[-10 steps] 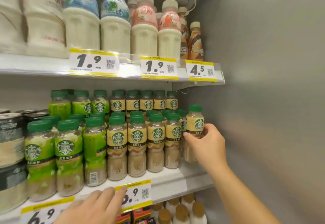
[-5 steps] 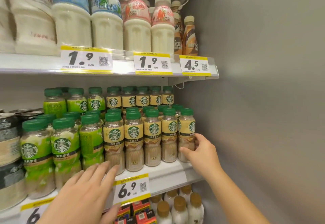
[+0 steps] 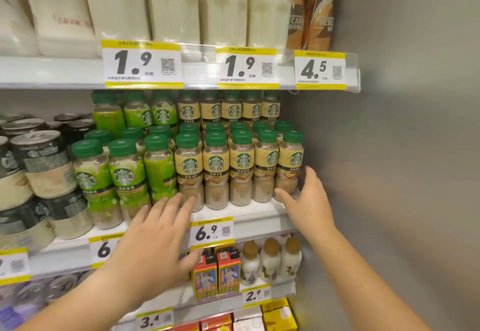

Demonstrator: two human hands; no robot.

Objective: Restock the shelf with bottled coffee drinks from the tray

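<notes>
Two grips raised before the shelf point(image 3: 249, 212), both spread wide, nothing held. Left grip point(image 3: 153, 237): flat, palm away, fingertips point(image 3: 187, 202) at the foot of the leftmost cream bottle point(image 3: 189, 172), contact unclear. Just left of it, green-label bottles point(image 3: 124, 175); right of its thumb, the 6.9 tag point(image 3: 211, 232); below it, red cartons point(image 3: 217, 275). Right grip point(image 3: 306, 201): fingers splayed around the base of the end bottle point(image 3: 289, 167), thumb side toward the grey wall point(image 3: 402, 149), touching or just off, cannot tell. Between the two grips, the front row of cream coffee bottles point(image 3: 241, 169), upright, green caps, shoulder to shoulder, more rows behind. Far left of the left grip, stacked cans point(image 3: 44, 164). Above both, white bottles point(image 3: 223, 14) and price tags point(image 3: 141, 64).
</notes>
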